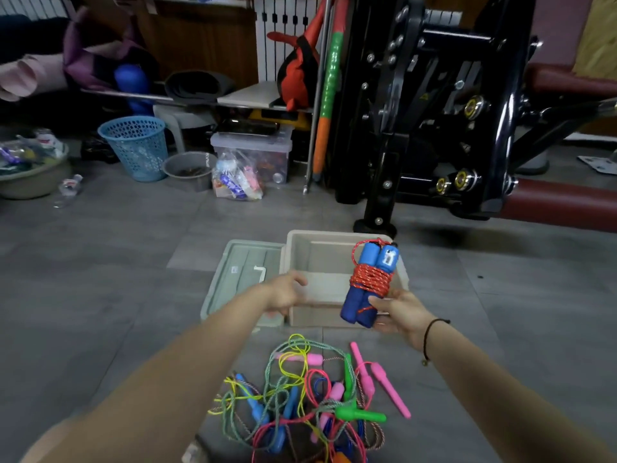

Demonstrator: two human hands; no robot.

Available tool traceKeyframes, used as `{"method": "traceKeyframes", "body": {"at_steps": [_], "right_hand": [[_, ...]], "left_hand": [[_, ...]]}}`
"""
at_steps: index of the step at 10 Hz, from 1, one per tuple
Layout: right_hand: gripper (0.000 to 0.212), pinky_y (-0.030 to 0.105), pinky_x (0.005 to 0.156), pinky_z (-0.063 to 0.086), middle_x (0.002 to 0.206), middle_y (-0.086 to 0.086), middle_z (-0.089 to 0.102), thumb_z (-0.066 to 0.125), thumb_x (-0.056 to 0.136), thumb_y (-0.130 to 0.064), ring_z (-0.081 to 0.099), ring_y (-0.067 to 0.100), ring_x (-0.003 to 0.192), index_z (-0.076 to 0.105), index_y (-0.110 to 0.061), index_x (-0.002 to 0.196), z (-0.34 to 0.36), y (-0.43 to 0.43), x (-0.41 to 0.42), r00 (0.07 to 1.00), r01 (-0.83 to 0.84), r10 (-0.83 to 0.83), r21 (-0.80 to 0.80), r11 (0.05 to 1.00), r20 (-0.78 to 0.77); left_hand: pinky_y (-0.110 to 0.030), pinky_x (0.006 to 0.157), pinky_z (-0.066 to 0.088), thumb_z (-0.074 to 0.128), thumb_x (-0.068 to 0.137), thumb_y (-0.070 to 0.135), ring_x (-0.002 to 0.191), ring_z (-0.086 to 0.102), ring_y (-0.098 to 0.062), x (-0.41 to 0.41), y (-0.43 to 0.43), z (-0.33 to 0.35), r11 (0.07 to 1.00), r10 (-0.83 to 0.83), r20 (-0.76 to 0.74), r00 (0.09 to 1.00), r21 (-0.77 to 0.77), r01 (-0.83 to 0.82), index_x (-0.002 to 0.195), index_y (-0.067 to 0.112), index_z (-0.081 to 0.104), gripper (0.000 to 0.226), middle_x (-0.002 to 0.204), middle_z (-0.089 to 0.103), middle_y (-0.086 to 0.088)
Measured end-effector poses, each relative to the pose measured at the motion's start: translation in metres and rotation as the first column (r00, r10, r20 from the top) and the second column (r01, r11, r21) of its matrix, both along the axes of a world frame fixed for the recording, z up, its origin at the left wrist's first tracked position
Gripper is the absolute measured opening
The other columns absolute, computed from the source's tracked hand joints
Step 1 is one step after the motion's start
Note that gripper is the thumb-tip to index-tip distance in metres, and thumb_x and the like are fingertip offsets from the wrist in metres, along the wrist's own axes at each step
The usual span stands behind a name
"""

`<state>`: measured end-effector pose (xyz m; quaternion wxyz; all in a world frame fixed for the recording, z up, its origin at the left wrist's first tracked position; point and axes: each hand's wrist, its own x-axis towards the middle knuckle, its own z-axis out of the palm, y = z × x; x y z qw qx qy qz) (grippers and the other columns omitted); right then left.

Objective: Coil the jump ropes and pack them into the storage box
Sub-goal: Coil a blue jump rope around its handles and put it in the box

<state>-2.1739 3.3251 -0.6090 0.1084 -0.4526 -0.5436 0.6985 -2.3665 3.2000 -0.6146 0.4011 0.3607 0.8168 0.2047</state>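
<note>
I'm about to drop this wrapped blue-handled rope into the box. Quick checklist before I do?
1. Rope bundle wound tight: ok, one short end loose.
2. Right hand grips its lower end: ok.
3. Storage box open, lid lying beside it: ok.
4. Room inside the box: ok, nothing seen in it.
5. Left hand holding the box rim: cannot tell.

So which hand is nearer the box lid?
Left. The left hand is beside the lid, at its right edge; the right hand is across the storage box, holding the coiled blue-handled rope.
</note>
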Motion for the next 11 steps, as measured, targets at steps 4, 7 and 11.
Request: {"method": "traceKeyframes", "body": {"at_steps": [4,7,11], "right_hand": [[0.043,0.028,0.040,0.051,0.106,0.018,0.053,0.039,0.093,0.013,0.055,0.028,0.076,0.039,-0.005,0.133,-0.115,0.086,-0.121,0.992,0.093,-0.102,-0.123,0.988,-0.075],[0.016,0.042,0.080,0.053,0.078,0.012,0.053,0.036,0.095,0.004,0.057,0.025,0.069,0.050,-0.003,0.092,-0.200,0.141,-0.209,0.934,-0.035,0.099,-0.186,0.982,0.342],[0.038,0.037,0.089,0.050,0.126,0.017,0.052,0.044,0.096,-0.005,0.055,0.032,0.108,0.045,-0.014,0.133,-0.277,0.155,-0.245,0.760,-0.410,0.431,-0.157,0.899,0.485]], "left_hand": [[-0.036,0.116,0.021,0.062,0.082,0.054,0.144,0.019,-0.025,-0.094,0.092,-0.138,0.998,0.048,-0.280,0.959,0.047,-0.036,0.150,0.021,0.021,0.086,0.159,0.016,-0.002],[-0.026,0.112,0.023,0.058,0.084,0.056,0.144,0.016,-0.009,-0.098,0.120,-0.229,0.897,0.361,-0.165,0.918,0.330,-0.293,0.150,0.027,-0.011,0.100,0.155,-0.021,0.019],[-0.010,0.101,0.010,0.034,0.095,0.049,0.100,-0.009,0.045,-0.085,0.133,-0.239,0.805,0.422,-0.029,0.906,0.472,-0.360,0.149,0.039,0.006,0.062,0.151,-0.007,0.034]]}}
